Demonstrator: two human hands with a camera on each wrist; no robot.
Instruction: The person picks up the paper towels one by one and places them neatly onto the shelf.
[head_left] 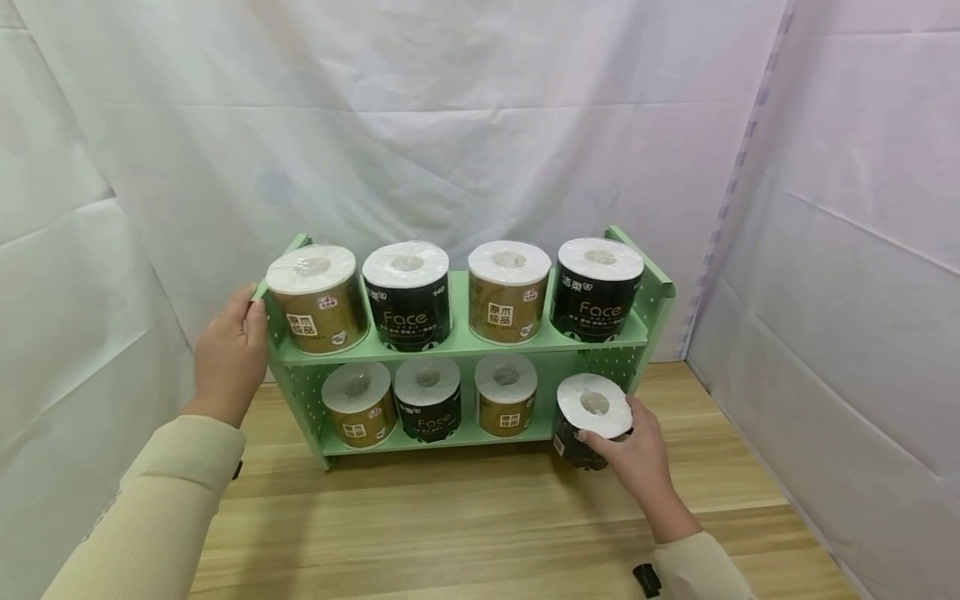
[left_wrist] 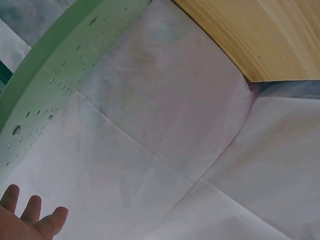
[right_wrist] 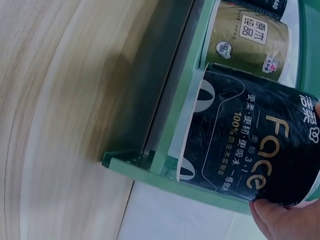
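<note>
A two-tier green rack (head_left: 450,354) stands on the wooden table. My right hand (head_left: 637,454) grips a black-wrapped toilet paper roll (head_left: 595,404) at the right front of the lower tier, thumb on the near side. In the right wrist view that roll (right_wrist: 235,135) is tilted at the shelf's edge, beside a gold-wrapped roll (right_wrist: 250,42). My left hand (head_left: 231,354) holds the rack's upper left edge between thumb and finger. In the left wrist view, several fingertips show below the perforated side panel (left_wrist: 55,85); the contact itself is out of that view.
Gold-wrapped rolls (head_left: 315,308) and black-wrapped rolls (head_left: 408,304) alternate along the upper tier. On the lower tier, a gold roll (head_left: 360,408), a black roll (head_left: 427,404) and another gold roll (head_left: 506,400) stand upright. White cloth (head_left: 450,125) hangs behind and at both sides.
</note>
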